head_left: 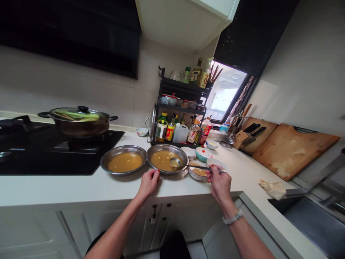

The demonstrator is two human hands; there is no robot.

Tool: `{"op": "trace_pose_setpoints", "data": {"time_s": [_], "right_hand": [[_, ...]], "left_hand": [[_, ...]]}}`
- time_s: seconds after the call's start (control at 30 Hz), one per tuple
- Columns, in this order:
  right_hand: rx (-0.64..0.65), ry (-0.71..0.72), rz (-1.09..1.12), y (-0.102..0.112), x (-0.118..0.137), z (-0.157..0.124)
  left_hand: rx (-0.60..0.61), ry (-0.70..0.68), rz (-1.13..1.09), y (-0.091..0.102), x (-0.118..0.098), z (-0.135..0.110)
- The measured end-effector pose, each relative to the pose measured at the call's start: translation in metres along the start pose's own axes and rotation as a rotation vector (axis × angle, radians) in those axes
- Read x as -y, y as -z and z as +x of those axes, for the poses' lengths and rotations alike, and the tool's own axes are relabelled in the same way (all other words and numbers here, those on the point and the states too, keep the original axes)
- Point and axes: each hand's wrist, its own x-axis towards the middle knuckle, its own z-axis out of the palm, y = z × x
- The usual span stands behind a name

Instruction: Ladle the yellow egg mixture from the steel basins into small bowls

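My right hand [219, 180] is closed around the handle of a long metal ladle [195, 166]. The ladle's round head is over the right metal dish [184, 149], at its right side, with some liquid in it. That shallow dish holds yellowish-brown liquid with small pale bits. At the dish's front rim, my left hand [150, 181] has its thumb and fingers pinched on the edge. Touching it on the left is a second metal dish [104, 162] of similar liquid. A small white bowl [194, 175] with the same liquid stands under the ladle's handle.
A lidded pot [81, 124] sits on the black stove [40, 158] at left. Behind the dishes stands a black rack [183, 110] with bottles. A turquoise bowl [202, 154] is near it. Knife block [242, 138], cutting boards [293, 149], cloth [272, 189] and sink [309, 223] are right.
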Motion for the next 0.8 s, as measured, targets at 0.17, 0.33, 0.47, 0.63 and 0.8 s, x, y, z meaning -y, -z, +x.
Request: {"op": "trace_pose_setpoints", "data": {"time_s": [0.17, 0.33, 0.47, 0.63, 0.8], "right_hand": [[-0.052, 0.060, 0.007, 0.017, 0.018, 0.005], [-0.128, 0.169, -0.037, 0.044, 0.031, 0.012], [-0.120, 0.286, -0.238, 0.066, 0.029, 0.010], [-0.009, 0.503, -0.532, 0.083, 0.020, -0.005], [0.215, 0.874, -0.702, 0.091, 0.021, -0.013]], "left_hand": [[0.000, 0.000, 0.004, 0.000, -0.001, 0.000], [-0.007, 0.009, 0.006, 0.001, -0.003, -0.001], [-0.003, 0.004, 0.001, 0.001, -0.004, -0.001], [-0.001, 0.001, 0.006, 0.001, -0.002, -0.001], [0.001, -0.005, 0.011, 0.001, -0.001, 0.000]]}}
